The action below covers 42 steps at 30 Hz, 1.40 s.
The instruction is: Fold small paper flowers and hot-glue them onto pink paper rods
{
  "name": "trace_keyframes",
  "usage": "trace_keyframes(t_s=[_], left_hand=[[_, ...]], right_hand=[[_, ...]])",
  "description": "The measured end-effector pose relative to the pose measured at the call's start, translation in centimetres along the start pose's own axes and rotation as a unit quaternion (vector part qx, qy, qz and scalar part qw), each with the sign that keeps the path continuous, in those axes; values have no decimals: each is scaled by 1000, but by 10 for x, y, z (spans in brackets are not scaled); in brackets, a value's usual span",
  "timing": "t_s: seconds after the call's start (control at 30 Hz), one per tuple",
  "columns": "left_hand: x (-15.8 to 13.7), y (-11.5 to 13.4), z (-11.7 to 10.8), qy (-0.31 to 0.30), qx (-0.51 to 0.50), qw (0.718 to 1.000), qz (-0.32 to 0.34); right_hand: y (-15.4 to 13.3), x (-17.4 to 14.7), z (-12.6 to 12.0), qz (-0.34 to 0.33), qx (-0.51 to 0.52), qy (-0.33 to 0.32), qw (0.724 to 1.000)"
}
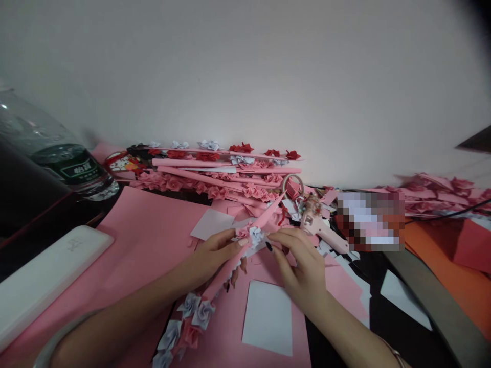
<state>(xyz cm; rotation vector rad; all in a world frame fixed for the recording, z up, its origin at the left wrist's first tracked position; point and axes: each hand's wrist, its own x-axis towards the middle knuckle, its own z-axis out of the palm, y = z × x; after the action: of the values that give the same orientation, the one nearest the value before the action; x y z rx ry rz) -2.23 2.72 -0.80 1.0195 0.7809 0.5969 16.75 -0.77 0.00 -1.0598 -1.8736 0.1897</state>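
Observation:
My left hand (pixel 224 250) is closed round a slanting rolled pink paper stick (pixel 222 273), its fingers wrapped underneath. A white folded-paper flower (pixel 256 237) and a pink paper flower (pixel 243 233) sit on the stick just above my left thumb. My right hand (pixel 301 263) is in a pinch close to the right edge of the white flower; whether its fingertips grip a petal cannot be made out. Lower on the stick's line is a cluster of white and pink paper flowers (pixel 192 319).
A white paper square (pixel 267 318) lies on pink sheets (pixel 153 225). Behind my right hand are a pale pink glue gun (pixel 326 232) and a tape roll (pixel 292 187). Finished flower sticks (pixel 215 176) line the wall. A water bottle (pixel 57 148) and white oblong device (pixel 57 276) stand left.

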Motion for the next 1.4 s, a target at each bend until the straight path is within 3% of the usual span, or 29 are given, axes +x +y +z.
trace_keyframes(t_s=[0.6, 1.4], left_hand=[[-4, 8, 6, -19, 36, 999, -4], [-2, 6, 3, -31, 47, 998, 0]], right_hand=[[-8, 0, 4, 32, 1, -11, 999], [-2, -2, 6, 10, -27, -22, 999]])
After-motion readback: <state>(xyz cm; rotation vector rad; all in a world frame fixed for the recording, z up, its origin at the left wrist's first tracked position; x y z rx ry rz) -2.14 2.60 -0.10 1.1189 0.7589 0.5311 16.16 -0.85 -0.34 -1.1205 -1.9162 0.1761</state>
